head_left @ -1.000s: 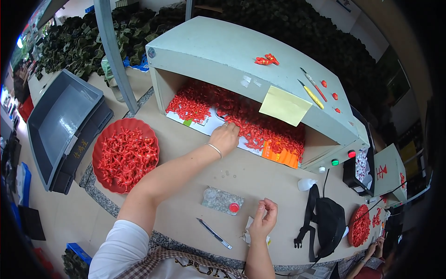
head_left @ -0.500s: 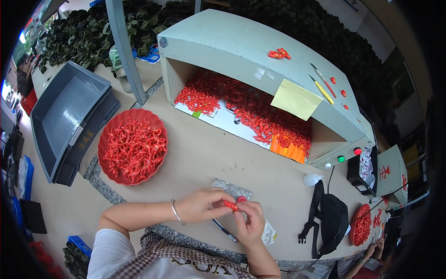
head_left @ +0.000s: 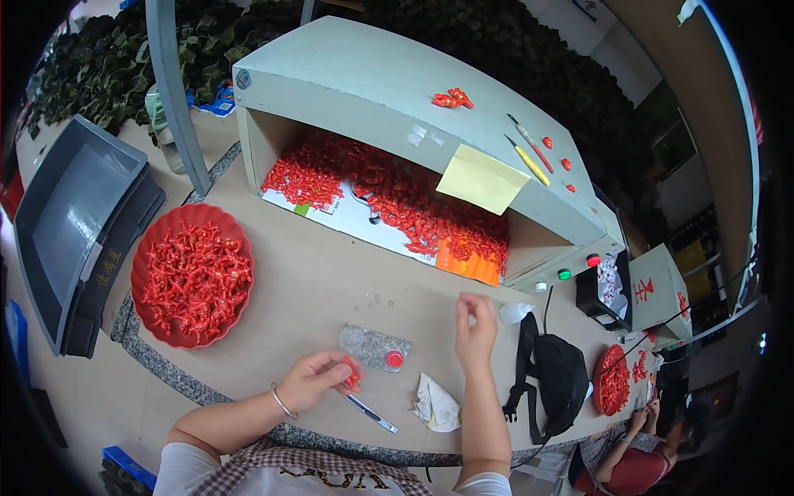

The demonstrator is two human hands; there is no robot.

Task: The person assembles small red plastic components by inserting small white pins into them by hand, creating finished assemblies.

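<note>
My left hand (head_left: 310,382) is closed on a small glossy red piece (head_left: 353,374), held between thumb and fingers above the near part of the table. Farther right and forward, my right hand (head_left: 477,326) is raised over the table with its fingers curled together. Whatever may be in them is hidden. Between the hands lies a speckled stone slab (head_left: 376,342) with a small red round thing (head_left: 394,359) on it. A slim pen-shaped cutter (head_left: 371,412) rests just below my left hand. Beside my right forearm is a crumpled white cloth (head_left: 437,403).
A red scalloped bowl (head_left: 142,293) of red pieces stands left, beside grey bins (head_left: 73,215). Ahead, a pale open-fronted box (head_left: 347,74) holds heaped red pieces (head_left: 389,194). A white bottle (head_left: 514,312) and black bag (head_left: 558,376) lie right. A co-worker (head_left: 628,455) sits far right.
My hands have parted. The left keeps a red piece and has moved slightly left; the right has moved forward and right. The whole view has shifted, so the scene sits farther left.
</note>
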